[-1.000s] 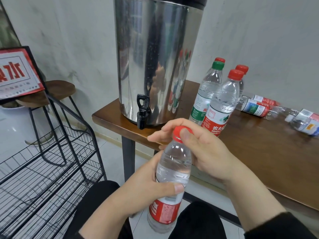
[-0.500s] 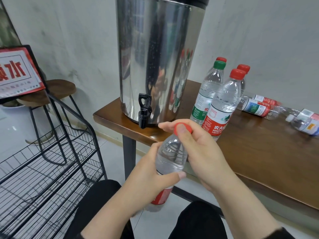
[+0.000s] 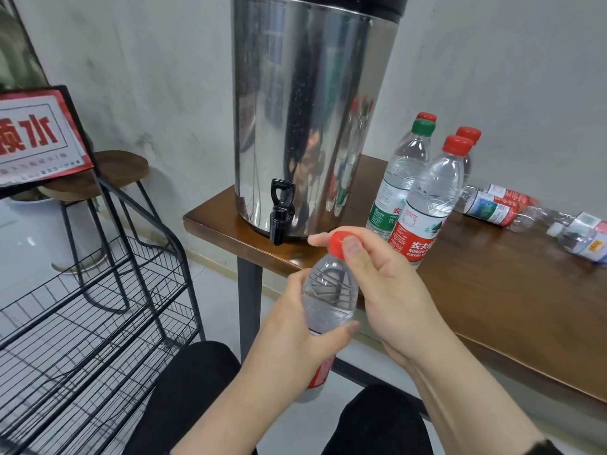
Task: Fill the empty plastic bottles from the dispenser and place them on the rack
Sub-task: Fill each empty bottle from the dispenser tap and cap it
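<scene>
While the left hand (image 3: pixel 295 336) wraps its grip round the bottle (image 3: pixel 330 297), held below the surface (image 3: pixel 492 290) edge near the dispenser (image 3: pixel 312 110), the right hand (image 3: pixel 387 284) pinches its red cap (image 3: pixel 340 243).

Plain back room or small shop's water-refill corner — bare, scuffed plaster wall (image 3: pixel 157 60), tiled floor (image 3: pixel 29 257). Big stainless dispenser (image 3: pixel 308 110) with black tap (image 3: pixel 281 211) on a wooden table (image 3: pixel 492 290), branded water bottles (image 3: pixel 423 205) standing and lying on it. Black wire rack (image 3: pixel 98 307), round wooden stool (image 3: pixel 98 178), red-and-white printed sign (image 3: pixel 36 139) with Chinese characters — looks commercial, not domestic.
</scene>
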`<state>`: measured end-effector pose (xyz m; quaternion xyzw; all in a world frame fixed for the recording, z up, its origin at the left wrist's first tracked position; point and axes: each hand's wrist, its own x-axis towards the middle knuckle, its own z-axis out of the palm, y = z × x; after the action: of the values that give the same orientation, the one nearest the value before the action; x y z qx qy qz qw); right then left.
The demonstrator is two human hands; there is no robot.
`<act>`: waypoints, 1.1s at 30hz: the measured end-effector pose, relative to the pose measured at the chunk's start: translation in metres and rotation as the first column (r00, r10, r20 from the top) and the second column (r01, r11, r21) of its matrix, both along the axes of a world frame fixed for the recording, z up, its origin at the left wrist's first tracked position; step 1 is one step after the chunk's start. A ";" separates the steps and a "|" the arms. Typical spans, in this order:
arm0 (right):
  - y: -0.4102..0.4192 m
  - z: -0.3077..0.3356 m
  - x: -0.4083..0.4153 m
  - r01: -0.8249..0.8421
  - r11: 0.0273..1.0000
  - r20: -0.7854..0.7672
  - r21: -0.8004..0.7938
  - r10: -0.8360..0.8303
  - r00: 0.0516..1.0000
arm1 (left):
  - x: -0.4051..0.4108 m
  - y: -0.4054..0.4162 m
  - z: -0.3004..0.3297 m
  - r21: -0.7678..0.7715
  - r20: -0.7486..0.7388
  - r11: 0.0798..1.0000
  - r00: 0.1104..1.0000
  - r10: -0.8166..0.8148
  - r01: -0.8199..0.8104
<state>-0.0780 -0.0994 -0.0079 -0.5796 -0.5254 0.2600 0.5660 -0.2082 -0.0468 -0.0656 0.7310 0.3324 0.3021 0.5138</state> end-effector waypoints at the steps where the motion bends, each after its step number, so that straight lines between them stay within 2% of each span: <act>1: -0.001 0.002 -0.002 0.016 1.000 0.013 0.012 -0.016 1.000 | 0.001 -0.001 0.001 0.008 0.011 1.000 1.000 -0.002 0.002; 5: -0.015 0.016 0.002 0.070 0.991 0.065 0.111 -0.078 0.995 | 0.002 -0.004 0.020 0.023 0.077 0.998 0.995 -0.057 0.055; 9: -0.047 -0.003 0.029 0.254 0.942 -0.050 0.221 -0.249 0.967 | 0.016 -0.004 0.050 0.004 0.157 0.994 0.981 -0.111 0.111; 11: -0.066 -0.019 0.039 0.306 0.940 0.002 0.152 -0.310 0.951 | 0.030 -0.006 0.065 -0.008 0.206 0.991 0.970 -0.131 0.136; 14: -0.086 -0.029 0.047 0.269 0.962 0.088 -0.050 -0.264 0.961 | 0.061 -0.011 0.084 0.021 0.234 0.983 0.955 -0.180 0.180; 16: -0.091 -0.025 0.053 0.308 0.945 0.178 -0.111 -0.286 0.942 | 0.085 -0.018 0.093 0.033 0.238 0.980 0.951 -0.199 0.196; 21: -0.094 0.002 0.083 0.499 0.865 0.178 -0.047 -0.485 0.856 | 0.142 -0.040 0.105 0.061 0.234 0.963 0.934 -0.270 0.263; 25: -0.091 0.004 0.119 0.583 0.812 0.142 -0.029 -0.574 0.806 | 0.167 -0.041 0.109 0.048 0.218 0.935 0.910 -0.352 0.350; 27: -0.087 0.000 0.137 0.607 0.794 0.150 -0.040 -0.596 0.789 | 0.167 -0.039 0.098 0.050 0.222 0.946 0.920 -0.322 0.319; 30: -0.078 -0.008 0.161 0.636 0.768 0.182 -0.074 -0.617 0.766 | 0.155 -0.038 0.063 0.066 0.196 0.982 0.962 -0.189 0.180; 33: -0.065 -0.017 0.178 0.643 0.759 0.200 -0.097 -0.618 0.760 | 0.150 -0.038 0.032 0.056 0.069 0.985 0.983 -0.168 0.165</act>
<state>0.0997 -0.1640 -0.0248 -0.7846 -0.3189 0.0487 0.5294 -0.0584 -0.0848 -0.0341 0.7574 0.2433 0.2928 0.5304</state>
